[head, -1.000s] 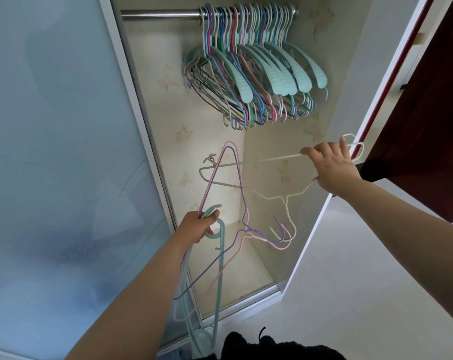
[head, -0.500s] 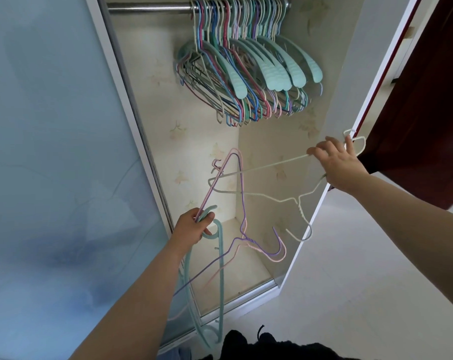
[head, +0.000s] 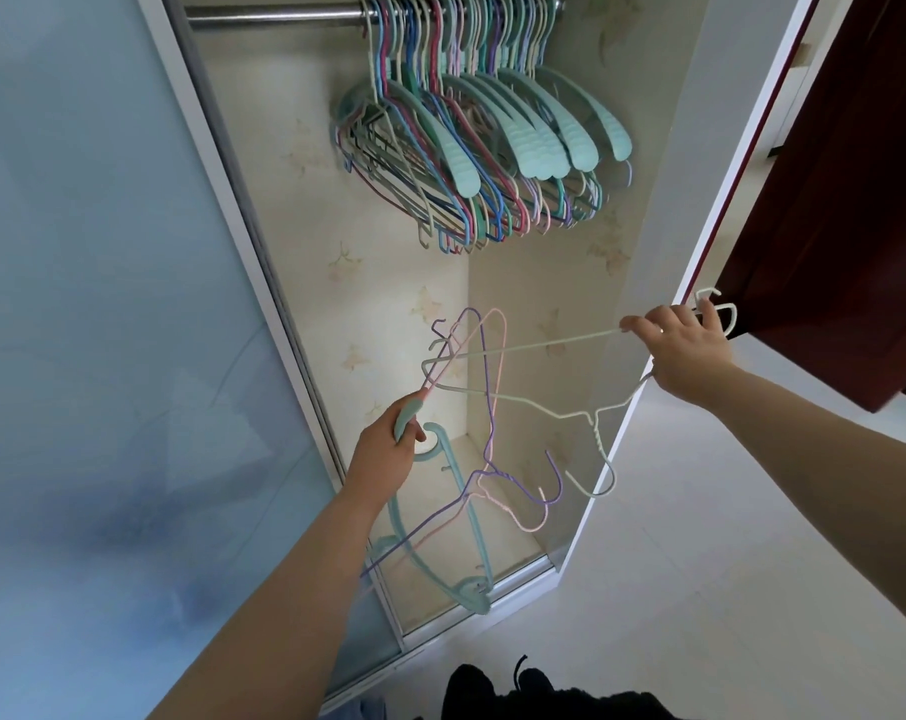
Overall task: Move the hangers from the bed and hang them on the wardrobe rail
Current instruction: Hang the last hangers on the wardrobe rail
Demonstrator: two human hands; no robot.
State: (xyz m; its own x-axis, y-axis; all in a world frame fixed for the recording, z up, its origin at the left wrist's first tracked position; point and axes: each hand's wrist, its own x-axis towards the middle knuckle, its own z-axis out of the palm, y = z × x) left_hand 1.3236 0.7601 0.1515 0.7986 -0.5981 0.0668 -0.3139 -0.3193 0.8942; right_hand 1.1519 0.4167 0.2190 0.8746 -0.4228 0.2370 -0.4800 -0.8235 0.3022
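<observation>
left hand (head: pixel 388 449) grips a bunch of teal, purple and pink hangers (head: pixel 484 459), hooks hanging down | white hanger (head: pixel 544 407) lies crosswise, far corner snagged in that bunch, hook down | right hand (head: pixel 687 350) curls round its near corner | wardrobe rail (head: pixel 274 18) well above, bare stretch nearer the left hand

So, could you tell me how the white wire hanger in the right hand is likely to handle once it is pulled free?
The white wire hanger looks thin, so probably light and slightly springy. It crosses the purple hanger and pink hanger gripped by the left hand, so it may snag. The right hand pinches one end, so it may swing.
</observation>
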